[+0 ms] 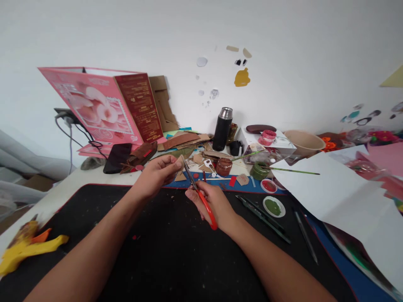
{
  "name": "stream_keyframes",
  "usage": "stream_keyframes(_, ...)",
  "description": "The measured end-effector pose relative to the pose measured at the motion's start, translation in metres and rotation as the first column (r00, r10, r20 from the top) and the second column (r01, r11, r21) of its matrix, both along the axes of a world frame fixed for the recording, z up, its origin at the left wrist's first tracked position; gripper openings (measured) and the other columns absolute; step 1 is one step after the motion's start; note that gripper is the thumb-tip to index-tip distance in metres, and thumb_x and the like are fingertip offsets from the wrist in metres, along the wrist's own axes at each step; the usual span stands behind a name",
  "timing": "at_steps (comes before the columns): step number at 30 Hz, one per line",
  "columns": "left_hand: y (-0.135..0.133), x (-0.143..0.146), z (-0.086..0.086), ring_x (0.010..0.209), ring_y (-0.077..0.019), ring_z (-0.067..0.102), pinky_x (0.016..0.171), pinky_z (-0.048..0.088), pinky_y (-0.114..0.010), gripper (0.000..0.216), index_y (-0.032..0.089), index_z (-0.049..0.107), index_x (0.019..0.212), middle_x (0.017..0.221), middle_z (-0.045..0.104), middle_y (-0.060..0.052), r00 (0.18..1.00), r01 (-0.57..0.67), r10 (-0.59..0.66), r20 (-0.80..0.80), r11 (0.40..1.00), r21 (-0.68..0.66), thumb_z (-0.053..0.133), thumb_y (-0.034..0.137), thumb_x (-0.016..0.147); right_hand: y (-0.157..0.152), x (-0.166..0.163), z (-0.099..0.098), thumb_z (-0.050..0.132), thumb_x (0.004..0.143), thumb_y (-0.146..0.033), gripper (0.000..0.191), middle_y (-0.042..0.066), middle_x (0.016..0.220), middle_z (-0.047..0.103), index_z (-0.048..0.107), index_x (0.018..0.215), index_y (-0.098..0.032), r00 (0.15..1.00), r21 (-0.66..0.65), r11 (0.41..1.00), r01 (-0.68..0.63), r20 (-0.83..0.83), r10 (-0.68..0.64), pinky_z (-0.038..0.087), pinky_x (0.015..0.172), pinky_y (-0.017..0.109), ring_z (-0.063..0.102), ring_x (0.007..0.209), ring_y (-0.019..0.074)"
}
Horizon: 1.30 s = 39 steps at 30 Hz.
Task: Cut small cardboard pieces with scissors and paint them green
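My left hand (157, 174) pinches a small piece of brown cardboard (179, 162) between thumb and fingers. In my right hand (215, 203) is a pair of scissors (208, 208) with red-orange handles, its metal blades pointing up and to the left. The blade tips are at the cardboard piece; whether they are cutting into it I cannot tell. Both hands are above the far part of a black mat (157, 251). Cardboard scraps (242, 179) and a reddish-brown paint jar (224, 167) lie just beyond the scissors.
At the left lies a yellow glue gun (31, 247). A pink box (103, 105) and a black thermos (222, 130) stand at the back. On the right are a green paint jar (260, 170), a lid with green paint (273, 206), dark pens (264, 218) and white paper sheets (315, 184).
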<state>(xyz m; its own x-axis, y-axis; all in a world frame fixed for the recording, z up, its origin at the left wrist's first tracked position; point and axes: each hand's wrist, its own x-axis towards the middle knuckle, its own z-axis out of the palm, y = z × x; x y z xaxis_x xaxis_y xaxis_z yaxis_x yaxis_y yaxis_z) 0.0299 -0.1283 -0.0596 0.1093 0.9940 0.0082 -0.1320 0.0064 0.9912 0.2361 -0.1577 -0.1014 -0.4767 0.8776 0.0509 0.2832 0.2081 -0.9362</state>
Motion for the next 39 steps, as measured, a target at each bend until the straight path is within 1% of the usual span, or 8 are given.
stream_keyframes(5,0.0008,-0.0001,-0.0018,0.047,-0.0036,0.028,0.044,0.018,-0.020,0.049,0.018,0.056,0.076,0.060,0.042,0.008,1.000,0.012,-0.012,0.002,1.000,0.004,0.091,0.052,0.074,-0.0001,0.0000,-0.0006,0.057,0.104,-0.058,0.037,-0.007,0.051,0.052,0.063,0.096,-0.022,1.000,-0.006,1.000,-0.001,0.002,0.001,0.037,0.047,0.024,0.051,0.042,0.0124)
stream_keyframes(16,-0.0001,0.0009,-0.0013,0.047,-0.0042,0.028,0.044,0.019,-0.020,0.046,0.018,0.056,0.076,0.060,0.041,0.008,1.000,0.015,-0.015,-0.019,1.000,0.015,0.089,0.051,0.076,-0.0010,0.0001,0.0039,0.057,0.103,-0.061,0.041,-0.006,0.051,0.053,0.063,0.095,-0.021,1.000,-0.001,1.000,0.005,0.022,-0.004,0.038,0.048,0.024,0.053,0.044,0.0132)
stream_keyframes(25,0.0012,0.0006,-0.0051,0.046,-0.0045,0.028,0.044,0.018,-0.020,0.042,0.018,0.056,0.077,0.060,0.039,0.009,0.999,0.017,-0.017,-0.032,1.000,0.002,0.086,0.048,0.080,-0.0033,-0.0003,0.0062,0.059,0.101,-0.061,0.041,-0.005,0.051,0.052,0.060,0.088,-0.022,0.997,0.013,0.999,0.049,0.053,-0.050,0.038,0.046,0.025,0.052,0.044,0.0139)
stream_keyframes(33,0.0007,0.0034,-0.0058,0.047,-0.0040,0.027,0.044,0.018,-0.019,0.047,0.019,0.054,0.076,0.059,0.038,0.009,1.000,0.017,-0.017,0.011,1.000,-0.012,0.089,0.049,0.076,-0.0027,-0.0016,0.0052,0.059,0.101,-0.058,0.041,-0.005,0.054,0.050,0.055,0.080,-0.023,0.995,0.047,0.996,0.069,0.071,-0.073,0.038,0.049,0.025,0.052,0.047,0.0139)
stream_keyframes(39,0.0023,0.0015,-0.0076,0.047,-0.0041,0.028,0.044,0.018,-0.019,0.047,0.018,0.056,0.076,0.058,0.039,0.009,1.000,0.020,-0.020,0.002,1.000,-0.016,0.090,0.051,0.075,-0.0017,-0.0010,0.0039,0.059,0.101,-0.057,0.041,-0.004,0.056,0.053,0.052,0.077,-0.024,0.991,0.087,0.993,0.076,0.102,-0.085,0.037,0.049,0.025,0.053,0.050,0.0142)
